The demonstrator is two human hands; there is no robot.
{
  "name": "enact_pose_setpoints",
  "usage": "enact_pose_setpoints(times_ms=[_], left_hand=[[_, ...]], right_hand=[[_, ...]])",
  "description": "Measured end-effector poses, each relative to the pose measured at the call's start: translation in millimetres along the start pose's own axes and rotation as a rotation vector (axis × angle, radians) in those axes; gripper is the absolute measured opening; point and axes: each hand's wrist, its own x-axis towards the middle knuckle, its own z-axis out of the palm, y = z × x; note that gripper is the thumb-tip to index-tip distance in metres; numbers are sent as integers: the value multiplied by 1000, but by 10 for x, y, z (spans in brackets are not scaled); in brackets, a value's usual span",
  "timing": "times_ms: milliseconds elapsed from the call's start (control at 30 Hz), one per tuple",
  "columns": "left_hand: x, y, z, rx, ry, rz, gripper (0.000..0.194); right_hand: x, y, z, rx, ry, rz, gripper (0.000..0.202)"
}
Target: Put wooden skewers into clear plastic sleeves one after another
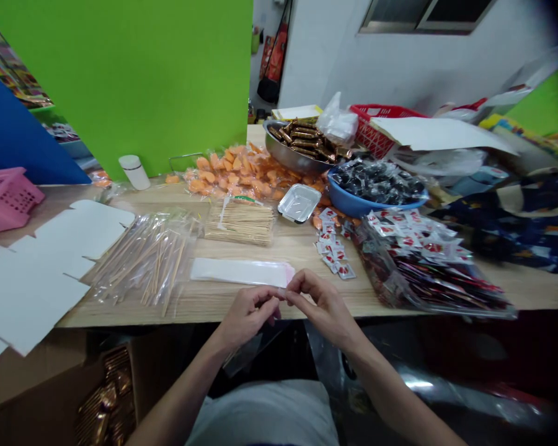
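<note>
At the table's front edge my left hand is closed, its thumb and fingers pinched together. A clear plastic bag with thin stick ends in it shows just below that hand and appears to hang from it. My right hand is closed in a pinch, its fingertips meeting those of the left; what lies between them is too small to make out. Just beyond both hands lies a stack of flat clear bags with a pinkish right end. Behind it rests a bundle of thin wooden sticks in an opened plastic wrapper.
Left are bagged sticks and flat white cardboard. Behind lie orange wrapped pieces and a foil tray. To the right stand a metal bowl, a blue basin, small sachets and a filled clear tray.
</note>
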Motion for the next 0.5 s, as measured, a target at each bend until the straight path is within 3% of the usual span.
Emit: enact_pose_setpoints(times_ms=[167,333,500], left_hand=[[7,-20,29,-23,11,-17,26],[-16,2,63,23,-17,-1,29],[-42,16,123,274,-41,115,24]], right_hand=[[-34,-28,-3,-202,-15,-133,10],[-72,16,35,-526,45,-368,9],[-153,82,76,-693,91,-443,17]])
